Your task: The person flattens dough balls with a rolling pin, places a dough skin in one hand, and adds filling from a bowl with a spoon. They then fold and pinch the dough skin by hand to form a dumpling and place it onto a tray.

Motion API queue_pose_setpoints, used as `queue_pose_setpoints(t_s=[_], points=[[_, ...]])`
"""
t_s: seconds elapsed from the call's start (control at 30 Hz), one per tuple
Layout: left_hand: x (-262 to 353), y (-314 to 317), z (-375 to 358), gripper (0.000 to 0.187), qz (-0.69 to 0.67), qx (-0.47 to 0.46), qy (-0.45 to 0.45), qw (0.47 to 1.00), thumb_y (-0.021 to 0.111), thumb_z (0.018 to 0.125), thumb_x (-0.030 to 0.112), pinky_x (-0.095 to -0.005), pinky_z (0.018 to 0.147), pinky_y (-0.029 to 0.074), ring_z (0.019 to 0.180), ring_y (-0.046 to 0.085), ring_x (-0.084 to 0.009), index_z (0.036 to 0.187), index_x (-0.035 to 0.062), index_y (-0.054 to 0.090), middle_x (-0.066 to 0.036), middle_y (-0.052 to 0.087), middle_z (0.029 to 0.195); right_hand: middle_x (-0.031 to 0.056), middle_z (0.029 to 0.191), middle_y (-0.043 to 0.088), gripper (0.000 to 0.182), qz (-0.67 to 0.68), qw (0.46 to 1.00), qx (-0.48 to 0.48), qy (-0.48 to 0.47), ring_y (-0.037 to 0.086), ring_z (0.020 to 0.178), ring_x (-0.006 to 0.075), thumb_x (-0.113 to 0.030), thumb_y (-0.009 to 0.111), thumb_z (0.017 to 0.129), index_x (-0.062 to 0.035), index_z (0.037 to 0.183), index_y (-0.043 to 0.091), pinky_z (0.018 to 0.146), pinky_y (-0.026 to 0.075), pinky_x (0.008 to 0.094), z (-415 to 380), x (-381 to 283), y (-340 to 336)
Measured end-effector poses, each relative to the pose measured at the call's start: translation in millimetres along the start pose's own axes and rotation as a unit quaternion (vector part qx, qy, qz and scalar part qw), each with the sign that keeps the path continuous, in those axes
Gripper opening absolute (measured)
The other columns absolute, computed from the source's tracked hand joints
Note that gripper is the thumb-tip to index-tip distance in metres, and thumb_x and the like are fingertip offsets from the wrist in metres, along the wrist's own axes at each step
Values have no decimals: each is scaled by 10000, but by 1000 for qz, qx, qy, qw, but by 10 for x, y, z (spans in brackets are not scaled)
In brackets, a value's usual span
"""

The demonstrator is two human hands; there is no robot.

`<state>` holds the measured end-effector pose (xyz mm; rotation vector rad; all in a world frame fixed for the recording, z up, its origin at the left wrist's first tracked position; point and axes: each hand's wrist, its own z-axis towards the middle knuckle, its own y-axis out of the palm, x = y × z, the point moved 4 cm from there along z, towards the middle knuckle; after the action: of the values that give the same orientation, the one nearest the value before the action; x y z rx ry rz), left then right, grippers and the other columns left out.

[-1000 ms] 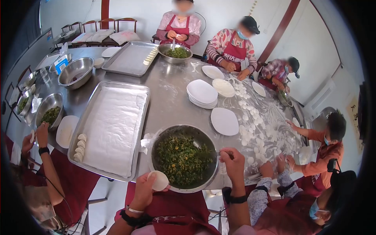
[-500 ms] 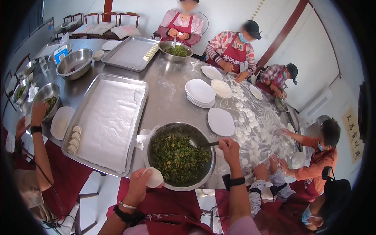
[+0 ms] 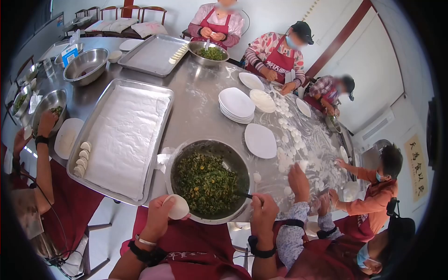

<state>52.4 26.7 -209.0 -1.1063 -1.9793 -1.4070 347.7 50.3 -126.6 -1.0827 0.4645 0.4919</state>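
My left hand (image 3: 161, 217) is closed on a round white dumpling wrapper (image 3: 178, 208) at the near rim of a metal bowl (image 3: 215, 219). Chopped green filling with yellow bits (image 3: 200, 184) fills much of that bowl. My right hand (image 3: 264, 212) grips a utensil with a dark handle (image 3: 243, 194), which reaches over the bowl's right rim; its head is hidden in the filling. Left of the bowl lies a metal tray (image 3: 163, 135) lined with white paper, and several folded dumplings (image 3: 82, 159) stand in a row along its left side.
A stack of white plates (image 3: 236, 103) and a single plate (image 3: 260, 141) lie beyond the bowl. Floured wrappers (image 3: 291, 135) spread across the right of the steel table. Another tray (image 3: 151, 56) is farther back. Co-workers surround the table; one's hand (image 3: 298, 182) is close on my right.
My right hand has come down and left, lowering the utensil's handle at the bowl's right rim. My left hand still holds the wrapper. The neighbour's hand on the right has reached forward.
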Motion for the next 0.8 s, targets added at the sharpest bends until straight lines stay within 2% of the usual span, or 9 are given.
queue_pose_setpoints(t_s=[0.1, 0.2, 0.3, 0.4, 0.5, 0.6, 0.7, 0.8], points=[[-11, -3, -7, 279, -22, -6, 2, 1000, 508, 995, 155, -398, 675, 617, 718, 719, -331, 1027, -105, 606, -203, 689, 846, 128, 781, 649, 116, 42, 999, 14, 13, 649, 656, 225, -94, 633, 904, 9, 938, 674, 613, 494, 339, 242, 28, -26], [22, 28, -49, 287, -25, 3, 1, 1000, 497, 1002, 168, -408, 693, 619, 749, 719, -338, 1056, -97, 592, -209, 686, 880, 91, 773, 674, 162, 133, 989, 33, 53, 656, 645, 152, -128, 631, 914, 23, 957, 671, 611, 512, 268, 486, 379, 178], [94, 29, -162, 290, -13, -2, 13, 1000, 470, 1012, 180, -428, 704, 621, 786, 716, -357, 1083, -83, 570, -221, 678, 911, 110, 822, 681, 161, 196, 977, 33, 82, 656, 639, 170, -113, 625, 917, 27, 977, 678, 598, 508, 286, 644, 500, 277], [85, -75, -283, 362, -29, 0, 5, 1000, 456, 1015, 273, -485, 727, 614, 801, 708, -362, 1101, -65, 554, -243, 670, 931, 111, 800, 674, 160, 188, 980, 41, 56, 655, 638, 175, -122, 628, 914, 25, 953, 675, 592, 504, 299, 688, 560, 275], [110, -153, -398, 421, -25, 25, 10, 999, 417, 1034, 350, -479, 706, 616, 784, 708, -364, 1033, -52, 543, -253, 666, 896, 94, 783, 681, 175, 107, 992, 39, 47, 667, 643, 150, -128, 638, 909, 37, 952, 677, 599, 529, 261, 554, 613, 159], [61, -257, -380, 479, 0, 25, 25, 999, 409, 1038, 403, -462, 655, 615, 726, 705, -353, 908, -35, 549, -263, 661, 855, 105, 760, 677, 168, 62, 995, 40, 68, 666, 625, 159, -122, 639, 902, 39, 929, 676, 588, 525, 278, 283, 526, 41], [70, -302, -317, 557, 83, 18, 41, 996, 405, 1034, 462, -427, 590, 603, 663, 694, -333, 807, -24, 554, -259, 660, 814, 116, 749, 654, 141, 62, 994, 7, 84, 645, 615, 188, -125, 631, 909, 12, 911, 664, 600, 488, 324, 37, 377, 33], [-65, -367, -187, 489, 30, 2, -11, 1000, 459, 1028, 384, -378, 550, 583, 630, 686, -298, 763, -11, 573, -231, 664, 788, 112, 755, 676, 174, 41, 997, 1, 66, 664, 619, 162, -129, 634, 909, 40, 929, 672, 583, 523, 287, 40, 285, 5]])
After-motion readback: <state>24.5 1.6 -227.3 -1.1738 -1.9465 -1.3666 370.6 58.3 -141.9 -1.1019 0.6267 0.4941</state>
